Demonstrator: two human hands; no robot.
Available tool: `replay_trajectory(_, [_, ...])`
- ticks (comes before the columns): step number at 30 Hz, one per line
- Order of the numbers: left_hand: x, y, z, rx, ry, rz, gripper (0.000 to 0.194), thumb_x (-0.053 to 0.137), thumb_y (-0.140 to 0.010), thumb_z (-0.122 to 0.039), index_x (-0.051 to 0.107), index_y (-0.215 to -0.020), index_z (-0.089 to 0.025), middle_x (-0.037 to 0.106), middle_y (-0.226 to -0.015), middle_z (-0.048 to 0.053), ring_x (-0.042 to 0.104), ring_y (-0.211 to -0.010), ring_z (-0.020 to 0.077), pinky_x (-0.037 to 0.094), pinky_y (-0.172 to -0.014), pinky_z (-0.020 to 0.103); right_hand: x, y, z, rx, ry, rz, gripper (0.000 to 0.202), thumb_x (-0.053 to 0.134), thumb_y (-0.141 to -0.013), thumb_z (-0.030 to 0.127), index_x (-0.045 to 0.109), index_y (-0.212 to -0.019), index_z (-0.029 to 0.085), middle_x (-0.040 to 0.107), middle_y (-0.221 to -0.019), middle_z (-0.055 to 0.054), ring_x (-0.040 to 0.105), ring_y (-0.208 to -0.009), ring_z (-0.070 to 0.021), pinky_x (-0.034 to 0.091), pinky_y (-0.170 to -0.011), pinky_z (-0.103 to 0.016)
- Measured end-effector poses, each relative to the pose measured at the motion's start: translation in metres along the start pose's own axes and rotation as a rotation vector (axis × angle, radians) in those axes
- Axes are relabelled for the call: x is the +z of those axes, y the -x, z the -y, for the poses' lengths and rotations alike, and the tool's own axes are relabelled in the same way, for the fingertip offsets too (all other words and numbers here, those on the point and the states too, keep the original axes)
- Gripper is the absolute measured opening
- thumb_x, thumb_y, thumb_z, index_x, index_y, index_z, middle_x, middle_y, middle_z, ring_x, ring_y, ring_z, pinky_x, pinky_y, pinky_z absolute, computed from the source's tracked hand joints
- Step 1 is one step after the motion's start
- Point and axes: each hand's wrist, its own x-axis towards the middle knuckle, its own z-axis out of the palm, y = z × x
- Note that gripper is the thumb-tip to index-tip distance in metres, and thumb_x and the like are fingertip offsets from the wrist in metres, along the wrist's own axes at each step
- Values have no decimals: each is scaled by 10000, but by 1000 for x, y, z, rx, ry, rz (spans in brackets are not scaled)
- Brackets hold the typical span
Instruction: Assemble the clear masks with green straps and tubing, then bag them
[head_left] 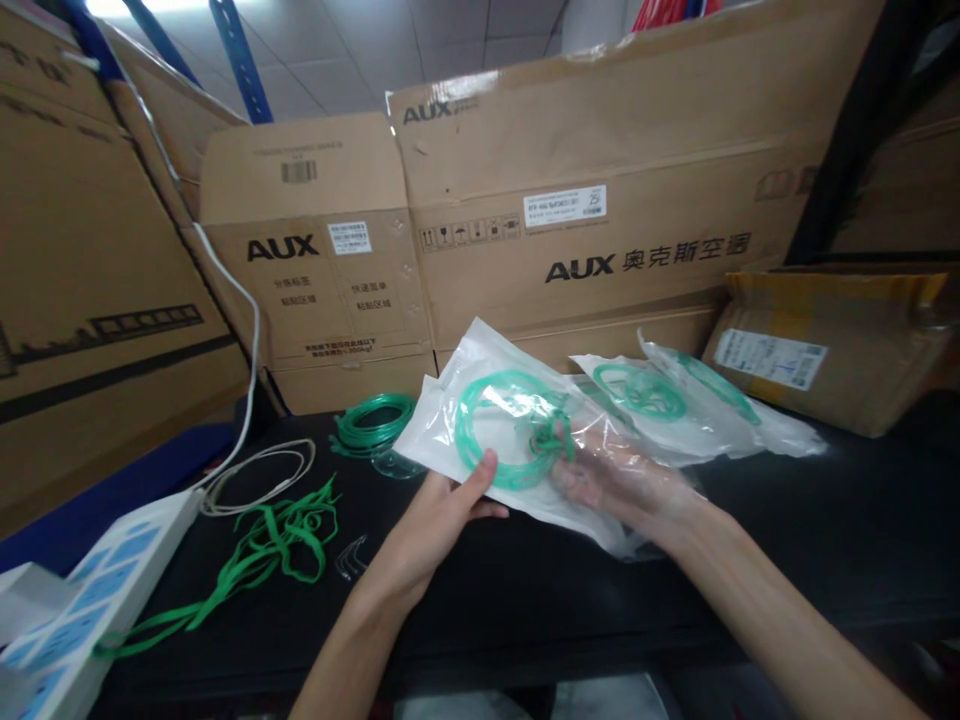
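A clear-fronted, white-backed plastic bag [435, 430] is held tilted above the black tabletop, with a coil of green tubing [466, 415] inside. My left hand [446, 510] grips its lower left edge, thumb on the clear front and fingers behind. Through the bag's right end reaches my right hand [607, 475], seen through the clear film. Its fingertips are closed on a small bundle of green strap [551, 437] beside the coil; motion blurs them a little. Loose green straps [289, 540] lie in a tangle on the table to the left.
Behind the straps are a coil of green tubing [373, 420] and a thin whitish cord [262, 475]. Filled bags [697, 420] lie to the right, before a taped carton [825, 350]. A white power strip [127, 580] sits left. Cardboard boxes [600, 300] wall the back.
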Motion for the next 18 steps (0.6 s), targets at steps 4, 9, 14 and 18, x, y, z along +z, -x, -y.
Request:
replay_trajectory(4, [-5,-4,1,-22,97,-37,532,597,-909,-584,646,-1207,-146,673,-1222,162,651,-973,250,574,-691,316,-8,-1,1,-15,62,-2,227,786,-806,371,652,-846,192,714,-875,-50,532,-518,-105,413,-434,-228])
replay_trajectory(9, [-7,-7,-4,17,114,-199,512,653,-856,-608,646,-1074,-144,665,-904,65,573,-716,142,388,-452,176,-6,6,11,-84,186,37,287,805,-782,404,669,-888,174,734,-866,-72,604,-571,-137,491,-503,-257])
replay_trajectory(14, [-16,-9,-13,129,258,-360,542,780,-737,-586,634,-1001,-136,588,-707,-20,457,-522,70,299,-398,154,2,14,25,-76,303,20,364,849,-710,448,642,-780,157,687,-711,-34,567,-517,-117,480,-464,-231])
replay_trajectory(18, [-23,-12,-14,183,287,-414,556,828,-690,-547,641,-990,-117,610,-701,-7,486,-523,78,367,-424,166,-4,15,32,-59,373,31,400,829,-726,490,639,-764,140,688,-724,-59,561,-508,-118,451,-417,-220])
